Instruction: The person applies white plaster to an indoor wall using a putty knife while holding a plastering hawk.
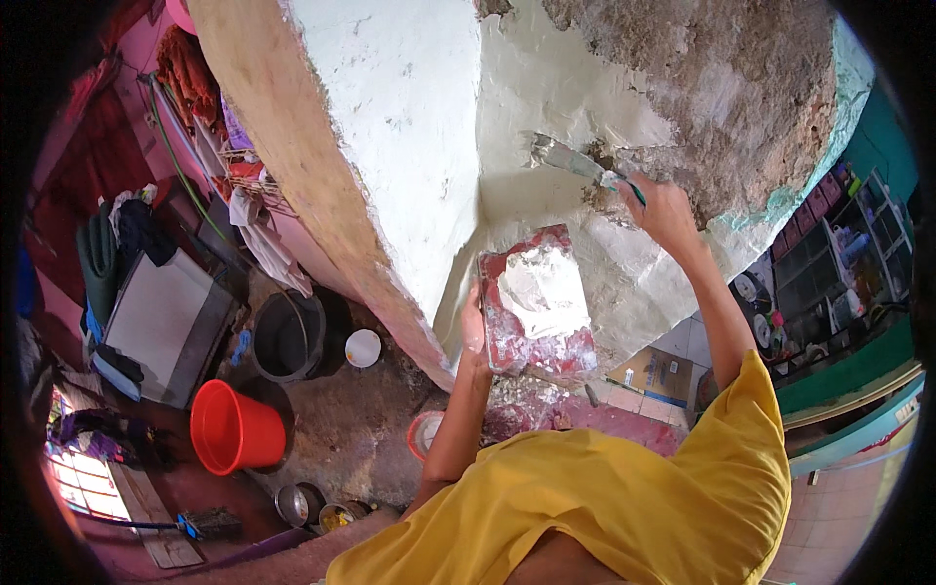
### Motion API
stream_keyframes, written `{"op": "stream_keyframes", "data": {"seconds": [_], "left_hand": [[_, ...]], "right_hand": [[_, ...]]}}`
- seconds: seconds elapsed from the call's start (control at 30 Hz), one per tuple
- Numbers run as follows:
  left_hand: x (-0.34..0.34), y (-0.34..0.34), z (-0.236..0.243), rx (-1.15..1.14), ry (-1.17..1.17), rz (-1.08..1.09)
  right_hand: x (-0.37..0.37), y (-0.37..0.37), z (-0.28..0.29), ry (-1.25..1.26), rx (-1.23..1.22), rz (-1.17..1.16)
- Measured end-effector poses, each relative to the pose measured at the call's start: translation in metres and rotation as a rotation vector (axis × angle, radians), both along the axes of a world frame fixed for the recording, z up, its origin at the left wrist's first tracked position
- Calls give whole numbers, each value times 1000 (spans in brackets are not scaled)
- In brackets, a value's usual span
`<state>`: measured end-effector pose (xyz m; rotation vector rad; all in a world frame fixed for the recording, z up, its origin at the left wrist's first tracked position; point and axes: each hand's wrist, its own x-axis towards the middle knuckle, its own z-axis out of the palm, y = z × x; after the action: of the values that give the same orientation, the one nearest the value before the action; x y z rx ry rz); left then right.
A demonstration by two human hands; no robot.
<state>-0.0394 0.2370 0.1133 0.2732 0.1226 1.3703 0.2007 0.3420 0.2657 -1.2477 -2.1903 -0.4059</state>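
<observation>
My right hand [667, 216] is closed round the green handle of a putty knife [568, 159]. Its blade points left and lies against or very close to the wall, on pale wet-looking plaster [531, 88]. Rough brown bare wall [726, 107] shows above and right of that hand. Lower down, my left hand [472, 327] grips the left side of a flat red board [499, 341]. A thick heap of white plaster [546, 292] lies on the board, and smears cover its edges. The left fingers are partly hidden behind it.
On the floor at left stand an orange-red bucket [234, 429], a dark bucket [290, 336], a white round lid or tub [363, 348] and metal pots [292, 505]. Cardboard [653, 375] lies below the wall. A rack of household goods [848, 253] stands at right.
</observation>
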Motion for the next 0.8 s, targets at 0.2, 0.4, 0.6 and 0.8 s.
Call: {"op": "stream_keyframes", "data": {"seconds": [0.2, 0.4, 0.6, 0.8], "left_hand": [[-3, 3, 0, 5, -137, -106], [-2, 11, -18, -60, -109, -17], [-2, 1, -6, -67, -66, -68], [-4, -5, -8, -38, -82, -78]], "right_hand": [[25, -23, 0, 28, 44, -111], [44, -62, -1, 54, 28, -92], [-11, -25, -18, 71, -30, 22], [5, -1, -25, 18, -55, -34]]}}
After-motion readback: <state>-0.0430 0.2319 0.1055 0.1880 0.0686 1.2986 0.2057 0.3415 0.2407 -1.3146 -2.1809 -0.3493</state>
